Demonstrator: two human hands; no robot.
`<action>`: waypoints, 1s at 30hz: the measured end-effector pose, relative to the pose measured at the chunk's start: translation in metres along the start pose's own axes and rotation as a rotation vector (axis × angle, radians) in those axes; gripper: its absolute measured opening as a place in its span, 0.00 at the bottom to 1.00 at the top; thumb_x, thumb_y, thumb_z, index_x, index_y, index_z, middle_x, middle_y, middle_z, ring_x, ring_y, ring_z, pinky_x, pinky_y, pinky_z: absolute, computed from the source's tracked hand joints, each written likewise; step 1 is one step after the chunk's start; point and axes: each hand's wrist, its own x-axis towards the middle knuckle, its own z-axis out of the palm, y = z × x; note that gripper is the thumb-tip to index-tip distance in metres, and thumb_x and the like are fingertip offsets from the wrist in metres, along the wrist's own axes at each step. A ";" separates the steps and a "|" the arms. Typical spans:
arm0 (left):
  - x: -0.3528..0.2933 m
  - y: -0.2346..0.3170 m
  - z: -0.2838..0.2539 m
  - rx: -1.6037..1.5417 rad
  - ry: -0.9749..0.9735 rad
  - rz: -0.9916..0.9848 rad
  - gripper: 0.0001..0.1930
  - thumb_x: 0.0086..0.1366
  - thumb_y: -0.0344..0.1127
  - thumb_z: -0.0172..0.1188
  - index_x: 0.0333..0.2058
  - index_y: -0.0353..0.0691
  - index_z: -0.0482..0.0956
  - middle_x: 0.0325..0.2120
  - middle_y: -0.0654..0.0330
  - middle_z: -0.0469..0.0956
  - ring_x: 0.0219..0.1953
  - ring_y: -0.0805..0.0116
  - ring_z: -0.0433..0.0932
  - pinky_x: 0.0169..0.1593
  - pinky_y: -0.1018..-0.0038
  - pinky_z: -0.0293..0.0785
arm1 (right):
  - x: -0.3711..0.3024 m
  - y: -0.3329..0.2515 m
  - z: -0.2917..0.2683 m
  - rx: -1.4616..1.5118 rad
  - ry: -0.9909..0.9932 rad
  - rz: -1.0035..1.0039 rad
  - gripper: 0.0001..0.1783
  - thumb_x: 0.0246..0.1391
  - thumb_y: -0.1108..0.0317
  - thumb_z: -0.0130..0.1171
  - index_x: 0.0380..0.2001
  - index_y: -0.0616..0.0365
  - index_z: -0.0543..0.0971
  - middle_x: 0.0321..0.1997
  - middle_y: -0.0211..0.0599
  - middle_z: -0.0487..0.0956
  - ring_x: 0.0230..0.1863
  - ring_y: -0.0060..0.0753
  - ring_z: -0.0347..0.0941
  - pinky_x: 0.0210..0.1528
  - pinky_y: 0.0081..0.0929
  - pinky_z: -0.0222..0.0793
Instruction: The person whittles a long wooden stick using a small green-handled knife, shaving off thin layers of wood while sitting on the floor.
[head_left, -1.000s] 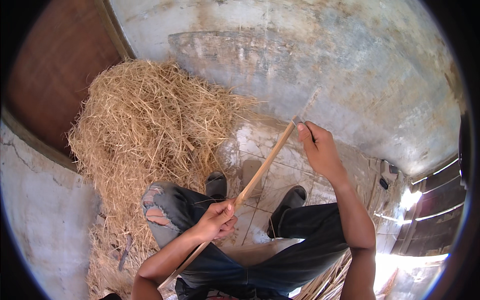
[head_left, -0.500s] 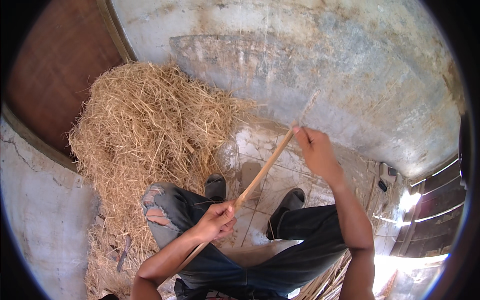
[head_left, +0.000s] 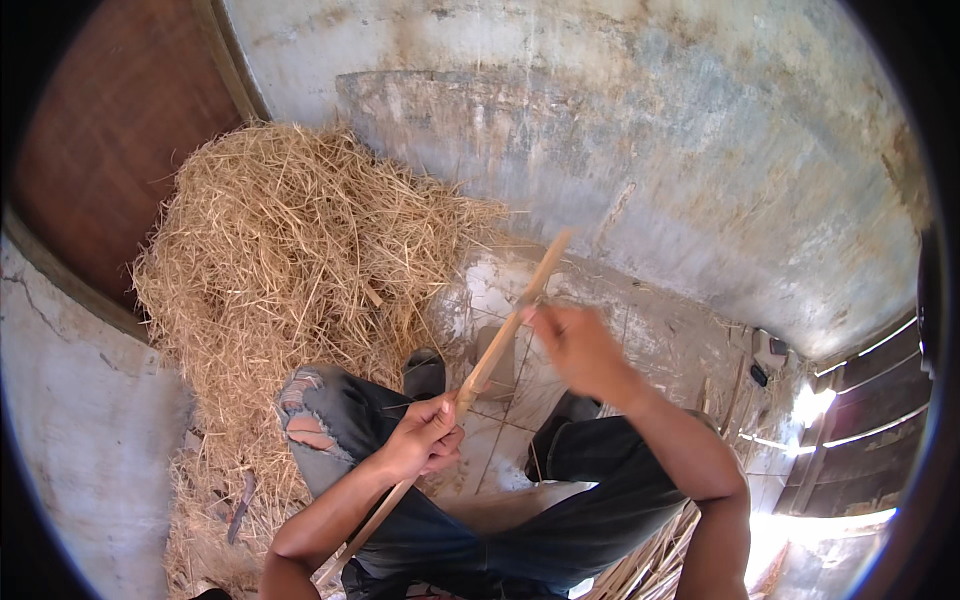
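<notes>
Wall (head_left: 580, 130), grey and stained, stands behind everything. Heap (head_left: 280, 250) of straw-like shavings rises against it at the left, spreading down past the left knee; judging by its bulk, a good deal of shaving looks done already. Jeans (head_left: 580, 525) cover the person's spread legs, with a bundle (head_left: 652, 555) of thin strips beside the right thigh; whether those are finished or waiting cannot be told. One strip (head_left: 490, 357) is in hand and seems only partly worked: it slants from under the left forearm, up between the knees, to a free tip. Its upper length looks pale and even; the lower length is mostly covered, so what is left there is unclear. Right hand (head_left: 582, 348) is curled and blurred, fingertips at the strip's upper part; whether it grips a blade cannot be told. Left hand (head_left: 425, 438) is closed around the strip lower down, thumb on top.
</notes>
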 end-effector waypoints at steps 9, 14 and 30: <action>0.002 0.001 0.002 0.019 0.035 0.029 0.37 0.75 0.63 0.44 0.73 0.47 0.58 0.17 0.71 0.54 0.13 0.80 0.52 0.17 0.79 0.48 | 0.001 -0.008 0.007 0.017 -0.025 0.009 0.29 0.72 0.47 0.50 0.28 0.64 0.79 0.18 0.54 0.75 0.21 0.60 0.75 0.27 0.48 0.69; 0.006 -0.006 -0.004 0.025 0.070 0.069 0.34 0.77 0.61 0.43 0.72 0.46 0.60 0.16 0.71 0.54 0.13 0.81 0.51 0.17 0.80 0.50 | -0.031 -0.013 0.042 0.031 -0.275 -0.112 0.29 0.71 0.47 0.51 0.30 0.64 0.81 0.20 0.56 0.76 0.24 0.63 0.76 0.30 0.51 0.71; 0.001 -0.002 0.000 -0.001 0.065 0.065 0.29 0.80 0.52 0.45 0.72 0.45 0.60 0.16 0.71 0.55 0.13 0.81 0.51 0.17 0.80 0.51 | -0.016 -0.011 0.010 -0.240 -0.122 -0.259 0.20 0.69 0.49 0.55 0.40 0.56 0.76 0.17 0.46 0.77 0.21 0.57 0.77 0.23 0.47 0.70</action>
